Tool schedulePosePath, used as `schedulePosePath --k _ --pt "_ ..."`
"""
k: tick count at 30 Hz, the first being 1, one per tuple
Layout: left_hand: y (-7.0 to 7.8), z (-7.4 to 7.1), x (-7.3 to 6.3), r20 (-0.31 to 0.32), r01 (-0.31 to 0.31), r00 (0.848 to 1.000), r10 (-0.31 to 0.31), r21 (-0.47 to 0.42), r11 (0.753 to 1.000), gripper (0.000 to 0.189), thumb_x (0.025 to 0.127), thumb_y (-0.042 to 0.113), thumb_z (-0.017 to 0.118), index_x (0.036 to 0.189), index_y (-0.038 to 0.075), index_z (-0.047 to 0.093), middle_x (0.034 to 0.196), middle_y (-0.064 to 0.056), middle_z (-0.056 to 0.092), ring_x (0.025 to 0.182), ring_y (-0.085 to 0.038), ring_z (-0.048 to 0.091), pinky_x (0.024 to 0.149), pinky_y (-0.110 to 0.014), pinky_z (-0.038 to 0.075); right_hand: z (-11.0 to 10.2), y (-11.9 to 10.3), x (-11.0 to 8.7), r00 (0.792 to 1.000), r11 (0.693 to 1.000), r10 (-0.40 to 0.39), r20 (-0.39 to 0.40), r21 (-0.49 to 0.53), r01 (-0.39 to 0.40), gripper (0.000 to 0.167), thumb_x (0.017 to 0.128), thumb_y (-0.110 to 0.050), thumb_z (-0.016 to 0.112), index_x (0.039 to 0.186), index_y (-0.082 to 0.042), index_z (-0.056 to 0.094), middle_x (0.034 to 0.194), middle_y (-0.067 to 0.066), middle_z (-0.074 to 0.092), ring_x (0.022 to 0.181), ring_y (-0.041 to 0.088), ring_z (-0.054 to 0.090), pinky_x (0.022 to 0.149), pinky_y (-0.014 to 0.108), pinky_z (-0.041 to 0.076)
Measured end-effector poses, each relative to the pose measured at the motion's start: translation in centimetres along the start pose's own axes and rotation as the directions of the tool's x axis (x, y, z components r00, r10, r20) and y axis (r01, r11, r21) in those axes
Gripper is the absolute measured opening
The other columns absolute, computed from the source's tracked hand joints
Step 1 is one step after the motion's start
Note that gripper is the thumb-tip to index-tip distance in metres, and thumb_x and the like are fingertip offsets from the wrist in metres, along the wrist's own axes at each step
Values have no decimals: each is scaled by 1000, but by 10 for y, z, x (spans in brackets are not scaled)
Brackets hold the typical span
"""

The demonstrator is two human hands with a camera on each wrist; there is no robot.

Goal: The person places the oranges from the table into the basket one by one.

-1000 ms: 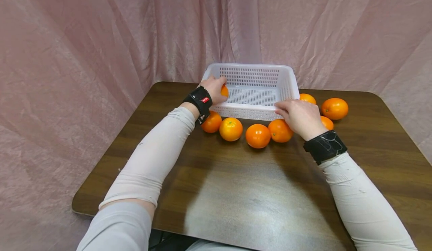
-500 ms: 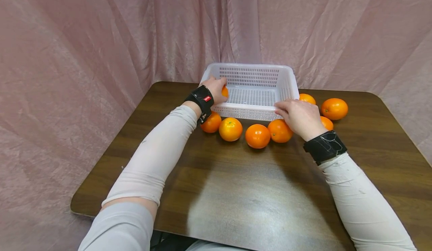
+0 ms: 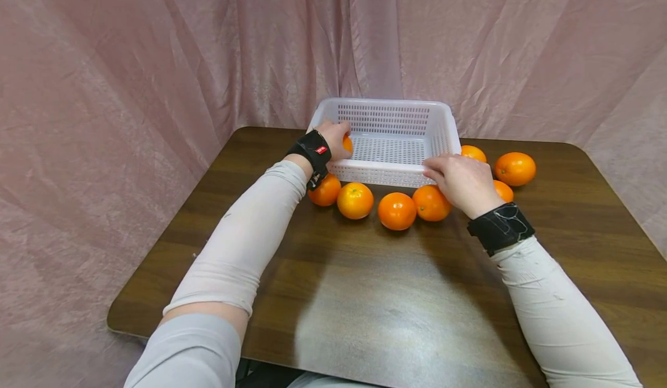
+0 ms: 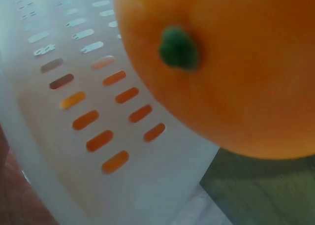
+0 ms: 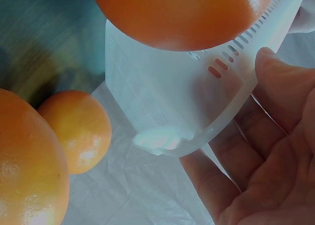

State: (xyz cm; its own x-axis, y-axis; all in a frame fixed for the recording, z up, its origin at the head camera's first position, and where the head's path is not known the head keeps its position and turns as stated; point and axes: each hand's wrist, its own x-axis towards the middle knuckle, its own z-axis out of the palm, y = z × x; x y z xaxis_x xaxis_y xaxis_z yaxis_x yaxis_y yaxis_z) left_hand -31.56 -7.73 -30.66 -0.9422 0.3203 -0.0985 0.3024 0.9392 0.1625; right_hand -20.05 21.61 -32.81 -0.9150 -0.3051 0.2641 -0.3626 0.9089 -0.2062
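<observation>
My left hand (image 3: 332, 138) reaches over the front left corner of a white plastic basket (image 3: 380, 174) and grips an orange (image 3: 347, 144) inside it. Fingers and palm hide most of that fruit. At the basket's front right, my right hand (image 3: 466, 180) pinches the rim, the thumb (image 5: 280, 80) on one side and the fingers (image 5: 209, 178) on the other. An orange with a green stem (image 4: 236, 87) fills much of the left wrist view, close to the slotted wall (image 4: 123, 121). Another orange (image 5: 182, 18) lies close to the basket in the right wrist view.
Along the basket's front stand several oranges, among them a yellowish one (image 3: 355, 201) and one (image 3: 397, 211) closest to me. More oranges (image 3: 515, 169) lie to the right, partly behind the right hand. The brown wooden table (image 3: 365, 295) meets a pink curtain (image 3: 292, 46) behind.
The left hand and forearm have shifted very slightly to the right, the hand still on the orange. The right hand keeps its grip on the rim, and the basket looks almost unmoved.
</observation>
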Motion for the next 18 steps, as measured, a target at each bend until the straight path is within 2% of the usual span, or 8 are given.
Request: schedulePosePath --k 8,18 --pt "-4 6 17 38 30 999 -30 -8 1000 53 101 31 80 146 11 61 133 -13 67 123 -30 56 107 -44 47 0 0 1 1000 1000 3 4 -1 -3 24 107 -24 76 126 -10 80 112 18 79 94 41 72 75 63 56" --pt "-4 9 25 82 48 996 -45 -36 998 53 101 29 82 146 11 61 133 -13 65 120 -29 56 105 -42 47 -1 0 0 1000 1000 -11 -6 5 11 22 108 -26 75 124 -11 80 110 17 78 90 41 71 71 63 55"
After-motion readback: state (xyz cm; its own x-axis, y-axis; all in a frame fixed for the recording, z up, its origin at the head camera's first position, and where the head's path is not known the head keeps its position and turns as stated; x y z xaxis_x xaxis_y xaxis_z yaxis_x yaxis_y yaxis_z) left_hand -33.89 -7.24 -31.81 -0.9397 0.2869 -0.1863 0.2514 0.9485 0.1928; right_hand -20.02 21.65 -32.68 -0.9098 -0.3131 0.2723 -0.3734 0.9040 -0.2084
